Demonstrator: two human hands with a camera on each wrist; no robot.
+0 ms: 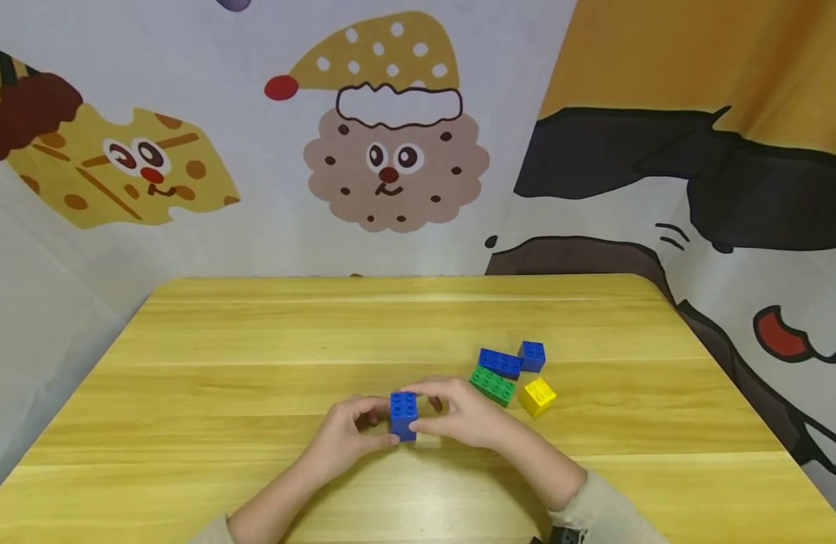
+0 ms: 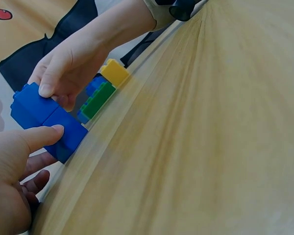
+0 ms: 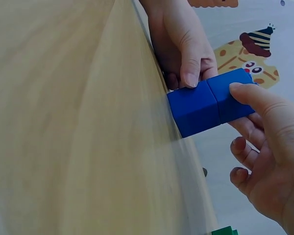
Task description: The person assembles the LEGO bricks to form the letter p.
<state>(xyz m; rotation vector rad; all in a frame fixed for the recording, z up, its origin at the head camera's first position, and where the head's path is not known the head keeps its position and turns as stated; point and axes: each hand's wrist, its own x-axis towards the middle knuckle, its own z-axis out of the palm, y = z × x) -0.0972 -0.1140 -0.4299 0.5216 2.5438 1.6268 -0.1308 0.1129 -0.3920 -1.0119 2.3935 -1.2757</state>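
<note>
Two square blue toy building bricks stand stacked upright on the table, their faces meeting at a thin seam. The left hand [image 1: 338,440] pinches the lower blue brick [image 3: 193,111] between thumb and fingers. From the other side, the right hand [image 1: 464,412] pinches the upper blue brick [image 2: 31,106], its thumb on the near face. Studs show on the top of the upper brick in the head view. The fingertips behind the stack are partly hidden.
Right of the hands lie a long blue brick [image 1: 500,363], a small blue brick [image 1: 532,357], a long green brick [image 1: 492,386] and a yellow brick [image 1: 537,397]. The wooden table [image 1: 255,332] ends at a cartoon-printed curtain [image 1: 248,249].
</note>
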